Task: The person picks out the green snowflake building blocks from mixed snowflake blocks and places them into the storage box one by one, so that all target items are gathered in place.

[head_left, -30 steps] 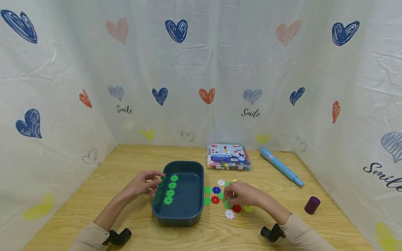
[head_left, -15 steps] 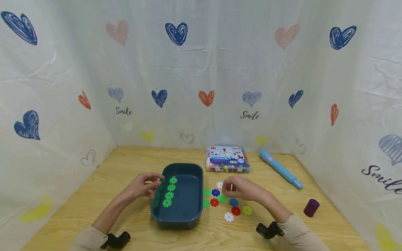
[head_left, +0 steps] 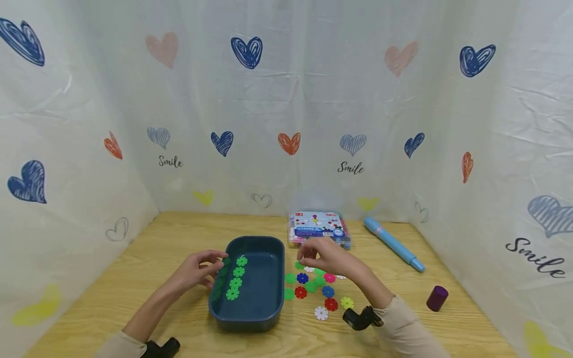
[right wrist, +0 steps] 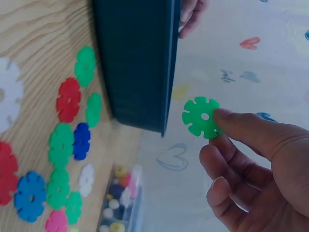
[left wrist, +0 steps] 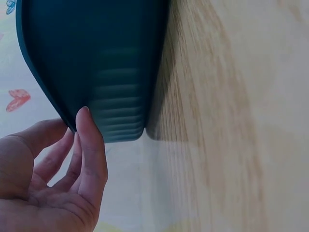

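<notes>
My left hand (head_left: pixel 193 272) pinches the left rim of a dark teal plastic basin (head_left: pixel 264 286), thumb on one side and fingers on the other in the left wrist view. Inside the basin, several green snowflake discs (head_left: pixel 236 282) form a row along its left side. Between thumb and forefinger, my right hand (head_left: pixel 330 256) holds one green snowflake disc (right wrist: pixel 197 118) by its edge, raised above the table just right of the basin. Below it lie loose snowflake discs, among them a dark blue one (head_left: pixel 302 278), a red one (head_left: pixel 301 292) and a white one (head_left: pixel 321 313).
A clear box of colourful beads (head_left: pixel 319 227) with a printed label stands behind the loose discs. To its right lies a light blue marker-shaped tube (head_left: pixel 394 243). A purple cylinder (head_left: pixel 437 298) sits near the table's right edge. Heart-printed curtains (head_left: pixel 286 109) surround the wooden table.
My right hand has risen from the loose discs and moved left toward the basin with a green disc in its fingers. My left hand stays on the basin rim.
</notes>
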The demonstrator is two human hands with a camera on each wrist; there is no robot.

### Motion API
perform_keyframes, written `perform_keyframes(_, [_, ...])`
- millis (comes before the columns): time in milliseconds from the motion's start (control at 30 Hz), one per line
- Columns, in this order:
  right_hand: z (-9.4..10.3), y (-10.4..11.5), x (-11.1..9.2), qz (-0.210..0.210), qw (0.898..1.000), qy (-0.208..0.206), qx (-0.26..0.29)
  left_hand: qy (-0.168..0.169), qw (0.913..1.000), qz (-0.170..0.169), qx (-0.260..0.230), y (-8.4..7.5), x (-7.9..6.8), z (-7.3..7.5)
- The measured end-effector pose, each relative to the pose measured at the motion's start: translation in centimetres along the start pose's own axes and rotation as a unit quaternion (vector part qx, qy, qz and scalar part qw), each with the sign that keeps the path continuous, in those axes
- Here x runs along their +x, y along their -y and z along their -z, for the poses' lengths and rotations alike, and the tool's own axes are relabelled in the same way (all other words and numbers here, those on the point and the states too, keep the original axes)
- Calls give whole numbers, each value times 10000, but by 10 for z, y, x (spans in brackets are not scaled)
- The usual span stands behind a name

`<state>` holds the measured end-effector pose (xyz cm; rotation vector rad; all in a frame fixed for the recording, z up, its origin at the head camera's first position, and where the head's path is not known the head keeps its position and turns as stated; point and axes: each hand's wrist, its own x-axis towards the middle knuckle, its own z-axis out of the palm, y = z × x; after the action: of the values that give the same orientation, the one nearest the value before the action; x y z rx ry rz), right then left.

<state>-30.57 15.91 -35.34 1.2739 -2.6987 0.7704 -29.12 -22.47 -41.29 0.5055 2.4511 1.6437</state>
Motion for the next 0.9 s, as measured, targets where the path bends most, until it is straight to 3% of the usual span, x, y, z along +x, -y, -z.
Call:
perform_keyframes(167, [-2,10,12,-52,9998,-39,168,-74,10000,36,-9,2,-2,-2])
perform_keyframes(433, [-7,26,34,200,9993,117,278,-182,9997,135,56,1,-1,-4])
perform_keyframes(900, [-31,41,68,248,9971,698,196,-156,9998,107,-11,-2,-2,-2])
